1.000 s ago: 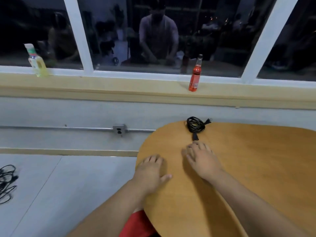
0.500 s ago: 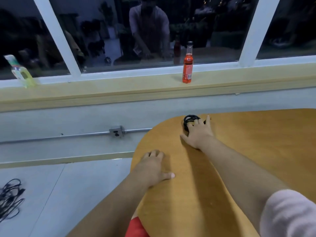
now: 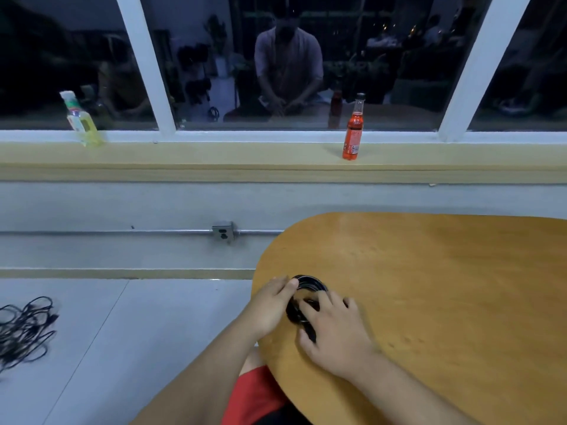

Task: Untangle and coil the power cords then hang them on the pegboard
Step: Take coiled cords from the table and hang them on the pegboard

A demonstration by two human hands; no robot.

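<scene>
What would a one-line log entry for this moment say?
coiled cord: on table | left hand: grips its rim | right hand: laid over it | tangled cords: on floor

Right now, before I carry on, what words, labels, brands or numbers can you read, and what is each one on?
No text is legible.
Label on the red bottle with a black cap, on the window ledge: white print, too blurred to read.
Label on the yellow-green bottle with a white cap, same ledge: too blurred to read.
Black coiled power cord on the wooden table: no print visible.
</scene>
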